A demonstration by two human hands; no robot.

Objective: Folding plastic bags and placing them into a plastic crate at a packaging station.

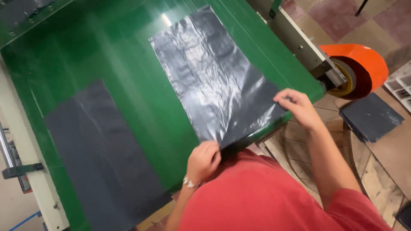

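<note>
Both hands are at the near edge of the green belt [128,85], each one pinching a corner of the same black plastic sheet [214,77]. Left hand [203,160] is closed on the near left corner, with fingers curled over the edge, and right hand [297,107] nips the near right corner between thumb and fingertips. This sheet lies flat on the belt, its far end reaching up toward the top of the belt, and it shines with many fine wrinkles, so I judge it very thin, light and soft, with no stiffness of its own. Such film probably clings to the smooth belt and slips between fingers, and it may stretch or tear if pulled hard at one point. Two corners, taken as now, seem the best places to hold it, so that it stays spread. A second dark sheet [102,158] lies flat on the belt, well apart to the left, untouched. Beside the belt on the right stand an orange roll [364,64] and a stack of dark sheets [370,117] on the floor
</note>
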